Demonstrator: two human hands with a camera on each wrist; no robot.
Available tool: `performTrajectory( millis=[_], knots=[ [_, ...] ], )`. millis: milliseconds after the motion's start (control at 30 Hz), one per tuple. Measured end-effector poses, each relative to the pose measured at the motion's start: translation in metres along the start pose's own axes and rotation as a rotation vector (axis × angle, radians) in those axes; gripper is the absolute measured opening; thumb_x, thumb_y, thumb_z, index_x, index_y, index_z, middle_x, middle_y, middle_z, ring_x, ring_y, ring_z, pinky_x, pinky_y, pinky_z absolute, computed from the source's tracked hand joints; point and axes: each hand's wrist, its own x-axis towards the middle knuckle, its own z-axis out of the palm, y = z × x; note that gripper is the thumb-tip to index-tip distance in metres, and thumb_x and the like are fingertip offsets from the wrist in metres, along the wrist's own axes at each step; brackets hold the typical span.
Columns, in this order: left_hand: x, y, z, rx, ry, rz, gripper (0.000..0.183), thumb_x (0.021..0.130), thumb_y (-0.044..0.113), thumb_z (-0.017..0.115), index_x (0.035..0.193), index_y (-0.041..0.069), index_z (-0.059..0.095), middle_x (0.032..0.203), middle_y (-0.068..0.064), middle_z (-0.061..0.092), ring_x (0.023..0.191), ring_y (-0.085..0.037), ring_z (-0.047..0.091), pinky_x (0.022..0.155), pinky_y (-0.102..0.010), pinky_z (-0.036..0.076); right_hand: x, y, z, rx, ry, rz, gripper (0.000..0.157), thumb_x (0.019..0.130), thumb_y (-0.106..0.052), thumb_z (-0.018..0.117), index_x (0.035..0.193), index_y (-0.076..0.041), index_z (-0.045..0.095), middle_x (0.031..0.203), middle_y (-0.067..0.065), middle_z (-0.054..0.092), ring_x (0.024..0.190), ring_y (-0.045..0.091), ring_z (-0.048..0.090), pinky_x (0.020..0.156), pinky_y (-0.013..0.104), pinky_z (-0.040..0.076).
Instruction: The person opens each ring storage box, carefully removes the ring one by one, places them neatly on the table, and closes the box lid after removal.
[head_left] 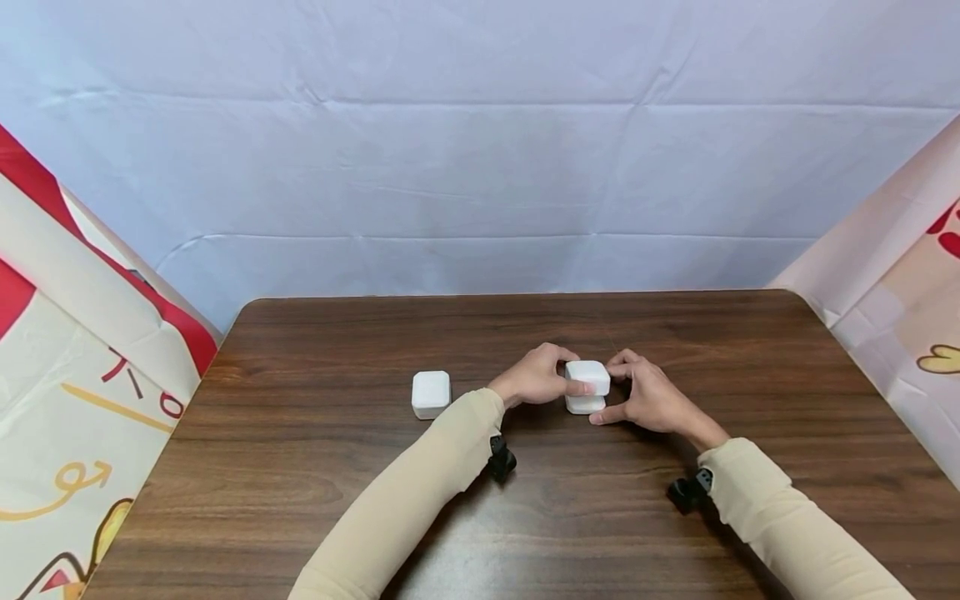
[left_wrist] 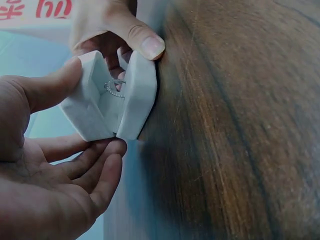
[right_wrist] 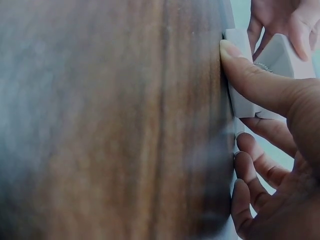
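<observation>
A small white ring box stands on the brown wooden table, held between both hands. Its lid is lifted partway. In the left wrist view the box gapes and a sparkling ring shows inside. My left hand pinches the box from the left, with its thumb on the lid and its fingers by the hinge side. From the right, my right hand holds the box, its thumb pressed on the base at the table.
A second white box, closed, sits on the table to the left of my left hand. Black wrist cameras hang under both sleeves. Patterned cloth panels stand at both sides, and a pale blue backdrop is behind.
</observation>
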Motion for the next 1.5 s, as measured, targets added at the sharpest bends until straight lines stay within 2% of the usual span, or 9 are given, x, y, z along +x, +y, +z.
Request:
performTrajectory(
  millis=[167,467,667,833,967,1133,1367,1500],
  knots=[
    [0.0019,-0.0031,-0.0004,-0.108,0.008,-0.009,0.024,0.094,0.017,0.075,0.111,0.001,0.072,0.093,-0.002,0.066,0.077,-0.013,0.057,0.069,-0.023,0.045,0.0000,-0.0011,-0.0003,0.005,-0.003,0.007,0.051,0.071,-0.030,0.095,0.114,-0.008,0.075,0.111,0.009,0.056,0.096,0.026,0.053,0.081,0.042,0.043],
    [0.0055,-0.0036,-0.0003,-0.205,0.017,-0.093,0.032,0.094,0.020,0.076,0.118,0.000,0.071,0.103,-0.001,0.067,0.083,-0.013,0.060,0.072,-0.024,0.048,-0.0008,-0.0016,0.0001,0.001,0.002,0.011,0.054,0.071,-0.029,0.095,0.116,-0.007,0.075,0.111,0.009,0.056,0.096,0.026,0.053,0.079,0.042,0.044],
    [0.0044,-0.0050,-0.0003,-0.293,0.041,-0.150,0.037,0.094,0.027,0.075,0.120,0.001,0.071,0.119,-0.003,0.065,0.097,-0.013,0.060,0.086,-0.030,0.048,-0.0005,-0.0007,0.0010,-0.001,0.009,0.005,0.054,0.071,-0.028,0.095,0.116,-0.005,0.074,0.111,0.010,0.056,0.097,0.027,0.053,0.081,0.044,0.044],
    [0.0058,-0.0081,-0.0001,-0.361,0.060,-0.165,0.039,0.095,0.031,0.074,0.117,-0.001,0.071,0.108,-0.004,0.067,0.098,-0.017,0.060,0.092,-0.036,0.047,-0.0002,-0.0003,0.0013,0.002,0.011,0.008,0.058,0.070,-0.026,0.095,0.117,-0.001,0.073,0.112,0.012,0.056,0.099,0.029,0.053,0.084,0.046,0.045],
    [0.0075,-0.0090,0.0001,-0.375,0.067,-0.178,0.040,0.096,0.033,0.073,0.115,-0.001,0.072,0.103,-0.003,0.067,0.095,-0.017,0.060,0.092,-0.036,0.047,-0.0001,-0.0003,0.0014,-0.004,0.016,0.008,0.060,0.070,-0.026,0.096,0.119,-0.001,0.073,0.111,0.012,0.056,0.098,0.028,0.053,0.083,0.045,0.045],
    [0.0071,-0.0072,-0.0002,-0.388,0.079,-0.202,0.044,0.096,0.036,0.072,0.117,-0.003,0.070,0.106,-0.004,0.066,0.098,-0.018,0.060,0.095,-0.038,0.047,0.0002,-0.0004,0.0015,-0.011,0.025,0.009,0.062,0.069,-0.027,0.096,0.120,0.000,0.072,0.111,0.012,0.057,0.097,0.028,0.054,0.082,0.044,0.044],
    [0.0059,-0.0051,-0.0002,-0.375,0.117,-0.233,0.052,0.095,0.039,0.073,0.121,-0.005,0.067,0.118,-0.008,0.063,0.106,-0.019,0.058,0.097,-0.039,0.045,0.0010,0.0006,0.0020,-0.017,0.030,0.012,0.063,0.068,-0.027,0.097,0.119,0.000,0.073,0.111,0.013,0.057,0.099,0.029,0.055,0.083,0.045,0.045],
    [0.0040,-0.0033,0.0008,-0.343,0.164,-0.256,0.059,0.093,0.042,0.074,0.128,-0.005,0.064,0.128,-0.011,0.062,0.116,-0.022,0.057,0.100,-0.041,0.045,0.0016,0.0007,0.0021,-0.017,0.031,0.018,0.061,0.067,-0.028,0.097,0.117,-0.001,0.074,0.111,0.012,0.057,0.099,0.029,0.055,0.084,0.046,0.045]
  ],
)
